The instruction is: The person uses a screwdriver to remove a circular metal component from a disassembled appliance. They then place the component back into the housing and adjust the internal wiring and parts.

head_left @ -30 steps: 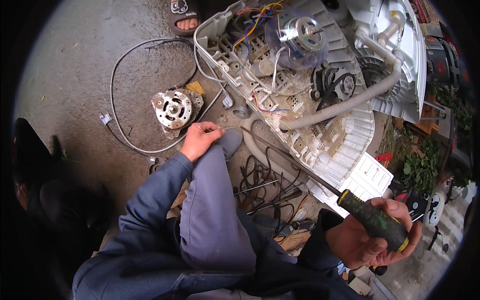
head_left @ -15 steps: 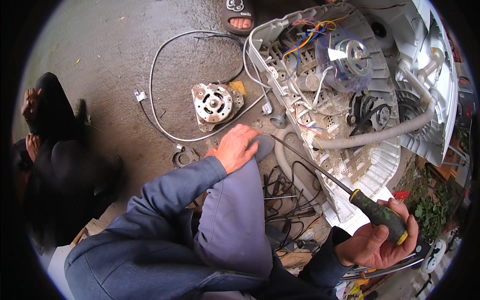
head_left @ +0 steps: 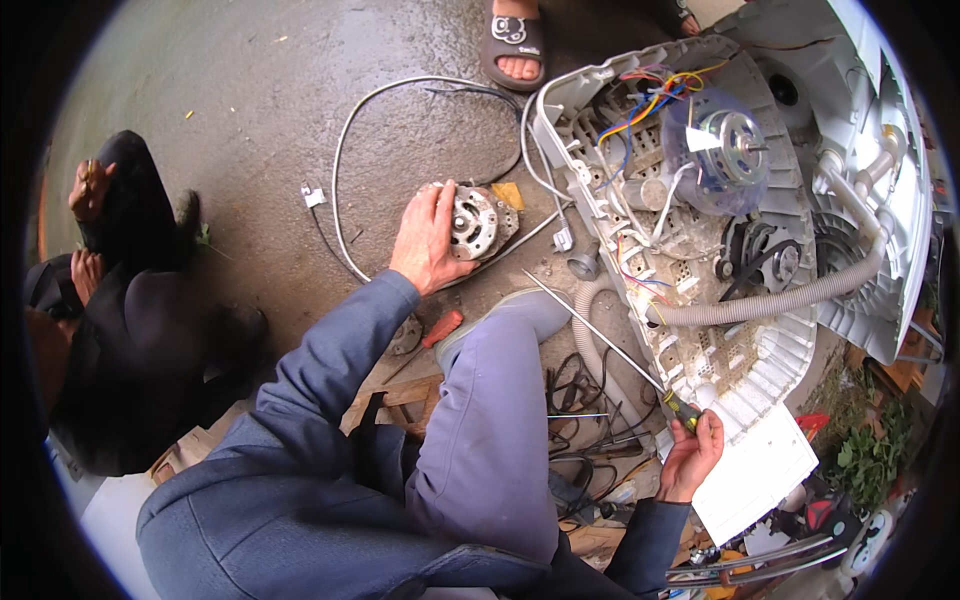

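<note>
A round, rusty-edged electric motor (head_left: 481, 222) lies on the wet concrete left of centre. My left hand (head_left: 425, 243) grips its left side, fingers over the rim and thumb along the near edge, covering part of the housing. In my right hand (head_left: 692, 456) is a long screwdriver, held by its dark green and yellow handle (head_left: 681, 408). Its thin shaft slants up and left over the ground, the tip apart from the motor. Beside my right hand stands the white plastic washing machine base (head_left: 690, 335), dirty inside, with a second motor (head_left: 728, 150) under clear plastic.
A grey cable (head_left: 342, 165) loops round the motor. A corrugated hose (head_left: 770, 308) crosses the base. An orange-handled tool (head_left: 443, 328) lies by my shoe, and tangled black wires (head_left: 580, 385) lie near my knee. Another person (head_left: 150, 310) crouches at left; a sandalled foot (head_left: 516, 60) is ahead.
My left hand has gone from my knee area forward onto the motor. My right hand, still holding the screwdriver, has moved away from me and left. The whole view has shifted.
</note>
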`<state>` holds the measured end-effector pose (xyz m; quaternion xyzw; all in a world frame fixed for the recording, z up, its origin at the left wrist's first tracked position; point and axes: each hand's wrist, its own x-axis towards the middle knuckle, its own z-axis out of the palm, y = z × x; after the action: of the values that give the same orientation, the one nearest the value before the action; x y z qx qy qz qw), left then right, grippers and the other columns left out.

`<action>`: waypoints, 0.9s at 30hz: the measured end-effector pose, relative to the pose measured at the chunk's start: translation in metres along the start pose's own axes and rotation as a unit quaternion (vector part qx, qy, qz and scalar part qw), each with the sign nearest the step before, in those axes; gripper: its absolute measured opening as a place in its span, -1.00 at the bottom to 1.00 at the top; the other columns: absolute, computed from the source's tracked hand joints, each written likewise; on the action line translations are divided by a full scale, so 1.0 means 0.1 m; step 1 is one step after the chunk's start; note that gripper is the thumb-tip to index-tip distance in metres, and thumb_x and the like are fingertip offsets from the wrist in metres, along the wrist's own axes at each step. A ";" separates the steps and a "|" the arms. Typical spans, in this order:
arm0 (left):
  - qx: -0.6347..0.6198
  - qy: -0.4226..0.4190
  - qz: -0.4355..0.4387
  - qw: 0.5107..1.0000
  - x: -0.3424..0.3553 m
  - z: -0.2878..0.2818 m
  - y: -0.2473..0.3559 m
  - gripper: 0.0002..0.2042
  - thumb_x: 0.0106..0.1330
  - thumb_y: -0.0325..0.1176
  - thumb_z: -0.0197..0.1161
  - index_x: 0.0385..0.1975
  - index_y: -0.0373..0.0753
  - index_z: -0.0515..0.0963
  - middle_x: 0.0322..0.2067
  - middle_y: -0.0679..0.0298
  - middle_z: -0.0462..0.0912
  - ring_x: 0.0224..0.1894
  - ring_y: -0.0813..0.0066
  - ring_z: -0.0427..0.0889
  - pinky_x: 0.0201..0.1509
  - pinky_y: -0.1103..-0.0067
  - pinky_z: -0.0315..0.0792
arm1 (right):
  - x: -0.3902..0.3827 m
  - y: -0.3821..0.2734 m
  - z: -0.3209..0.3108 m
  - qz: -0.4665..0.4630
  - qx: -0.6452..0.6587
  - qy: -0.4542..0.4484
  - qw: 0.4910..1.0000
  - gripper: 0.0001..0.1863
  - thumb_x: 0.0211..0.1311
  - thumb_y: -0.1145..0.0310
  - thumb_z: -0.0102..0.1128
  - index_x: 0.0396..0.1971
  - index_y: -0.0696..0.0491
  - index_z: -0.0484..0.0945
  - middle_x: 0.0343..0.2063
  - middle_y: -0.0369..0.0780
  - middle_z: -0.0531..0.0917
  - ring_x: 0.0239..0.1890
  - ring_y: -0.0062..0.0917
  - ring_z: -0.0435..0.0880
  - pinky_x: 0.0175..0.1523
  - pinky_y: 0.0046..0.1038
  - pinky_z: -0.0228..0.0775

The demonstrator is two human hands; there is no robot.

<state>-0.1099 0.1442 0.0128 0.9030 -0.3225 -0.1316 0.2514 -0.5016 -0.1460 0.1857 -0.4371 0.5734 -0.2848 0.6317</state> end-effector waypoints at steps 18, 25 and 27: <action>0.000 0.040 -0.027 0.999 0.31 -0.38 -0.64 0.20 -0.21 -0.15 0.72 0.55 -0.22 0.17 0.42 -0.12 0.30 0.46 -0.09 0.35 0.55 0.22 0.33 | -0.50 1.19 -0.95 0.165 0.127 0.026 0.978 -0.67 0.56 0.33 0.21 0.15 0.18 0.52 0.06 -0.03 0.71 0.05 -0.18 0.78 0.01 -0.33 0.70; -0.031 0.032 -0.013 0.999 0.15 -0.45 -0.74 0.17 -0.12 -0.23 0.70 0.55 -0.32 0.12 0.48 -0.17 0.22 0.53 -0.17 0.24 0.62 0.22 0.19 | -0.39 1.70 -1.17 0.190 0.123 0.113 0.967 -0.72 0.51 0.27 0.30 0.06 0.08 0.55 -0.08 -0.16 0.74 -0.01 -0.23 0.81 -0.04 -0.31 0.74; 0.007 0.076 0.004 0.997 -0.01 -0.49 -0.66 0.12 -0.05 -0.26 0.69 0.55 -0.31 0.13 0.50 -0.12 0.20 0.56 -0.18 0.17 0.65 0.21 0.13 | -0.36 1.77 -1.13 0.201 0.061 0.138 0.968 -0.71 0.50 0.29 0.32 0.07 0.08 0.54 -0.08 -0.18 0.73 -0.03 -0.21 0.81 -0.07 -0.27 0.76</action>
<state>-0.0575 0.2067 0.0183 0.9107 -0.3075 -0.0597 0.2693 -0.6430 -0.0594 0.0516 -0.2302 0.7128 -0.2444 0.6158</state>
